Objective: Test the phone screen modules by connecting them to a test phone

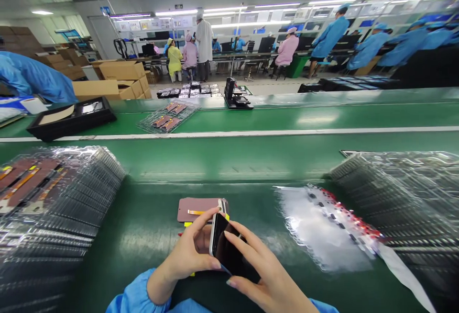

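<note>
My left hand (186,258) is closed around the left edge of a black phone screen panel (227,251), held tilted just above the green bench. My right hand (263,277) grips the same panel from the right, fingers laid across its dark face. Just beyond my hands a brownish panel with an orange flex strip (199,207) lies flat on the bench. Small yellow tabs show beside it.
Stacked clear trays of brown panels (46,203) stand at my left; another clear tray stack (405,198) stands at my right. A sheet of red-and-black stickers (333,222) lies right of my hands. A green conveyor (272,121) carries a black tray (71,117) and a clear tray (168,117). Several gowned workers stand beyond.
</note>
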The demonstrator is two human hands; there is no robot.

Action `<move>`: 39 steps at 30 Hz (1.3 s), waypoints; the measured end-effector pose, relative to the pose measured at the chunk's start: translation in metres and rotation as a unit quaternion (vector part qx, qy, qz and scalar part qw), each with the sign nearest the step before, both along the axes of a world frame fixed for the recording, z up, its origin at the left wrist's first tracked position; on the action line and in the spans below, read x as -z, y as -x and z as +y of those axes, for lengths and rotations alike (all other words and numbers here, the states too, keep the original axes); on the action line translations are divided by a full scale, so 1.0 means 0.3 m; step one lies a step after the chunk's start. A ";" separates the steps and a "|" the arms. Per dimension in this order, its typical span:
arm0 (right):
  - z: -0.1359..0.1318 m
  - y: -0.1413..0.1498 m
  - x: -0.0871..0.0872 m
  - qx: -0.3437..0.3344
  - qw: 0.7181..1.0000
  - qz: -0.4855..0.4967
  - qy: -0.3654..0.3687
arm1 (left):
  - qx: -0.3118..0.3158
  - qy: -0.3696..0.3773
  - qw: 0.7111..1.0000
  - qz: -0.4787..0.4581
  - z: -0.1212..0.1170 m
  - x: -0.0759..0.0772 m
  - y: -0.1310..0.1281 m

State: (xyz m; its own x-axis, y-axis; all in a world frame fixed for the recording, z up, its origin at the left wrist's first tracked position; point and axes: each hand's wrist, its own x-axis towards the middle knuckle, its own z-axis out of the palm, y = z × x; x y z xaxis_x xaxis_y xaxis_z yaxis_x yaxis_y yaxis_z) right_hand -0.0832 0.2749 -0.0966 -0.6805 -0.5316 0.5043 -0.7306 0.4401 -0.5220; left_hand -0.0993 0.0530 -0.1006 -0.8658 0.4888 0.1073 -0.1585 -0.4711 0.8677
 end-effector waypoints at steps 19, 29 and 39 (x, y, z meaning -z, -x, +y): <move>-0.008 -0.003 0.003 0.006 0.998 0.037 -0.041 | -0.002 0.032 0.999 0.024 -0.006 0.004 -0.010; -0.008 0.002 0.000 0.003 0.997 0.052 -0.054 | -0.016 0.071 0.996 0.049 -0.004 -0.013 -0.019; -0.012 -0.003 -0.006 -0.002 0.996 0.065 -0.054 | -0.009 0.089 0.995 0.048 -0.008 -0.020 -0.019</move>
State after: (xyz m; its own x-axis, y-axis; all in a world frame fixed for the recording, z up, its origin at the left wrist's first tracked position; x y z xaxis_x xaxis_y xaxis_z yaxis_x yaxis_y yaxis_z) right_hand -0.0824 0.2713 -0.0949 -0.6106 -0.5901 0.5282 -0.7912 0.4849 -0.3728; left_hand -0.0936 0.0506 -0.0946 -0.8644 0.4922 0.1023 -0.0648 -0.3108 0.9483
